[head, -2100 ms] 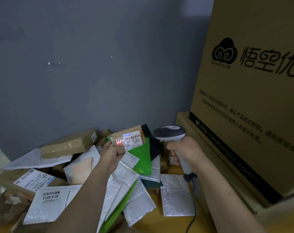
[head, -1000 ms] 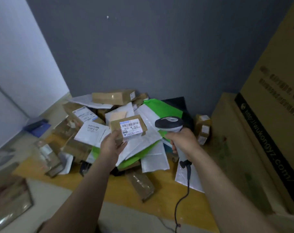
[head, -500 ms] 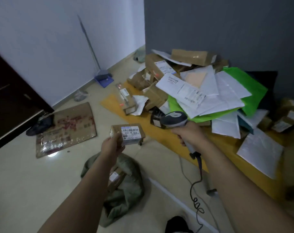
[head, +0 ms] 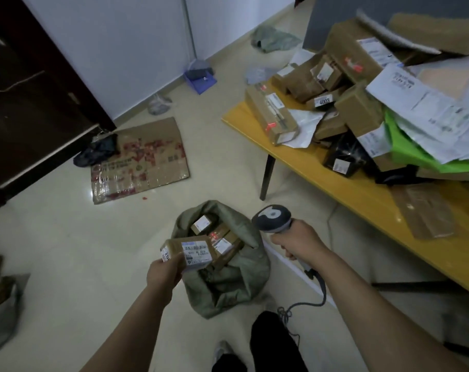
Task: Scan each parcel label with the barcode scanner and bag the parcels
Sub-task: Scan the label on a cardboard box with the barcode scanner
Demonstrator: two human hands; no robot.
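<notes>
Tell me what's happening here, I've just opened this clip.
A person is bagging a parcel. Their left hand holds a small labelled parcel at the mouth of an open green-grey sack on the floor, which already contains several boxes. Their right hand grips the barcode scanner, held off to the side of the label. A pile of parcels waits on the yellow table.

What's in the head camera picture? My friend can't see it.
A left hand holds a small labelled box by an open grey sack of parcels on the floor. The right hand grips a barcode scanner near a yellow table.
</notes>
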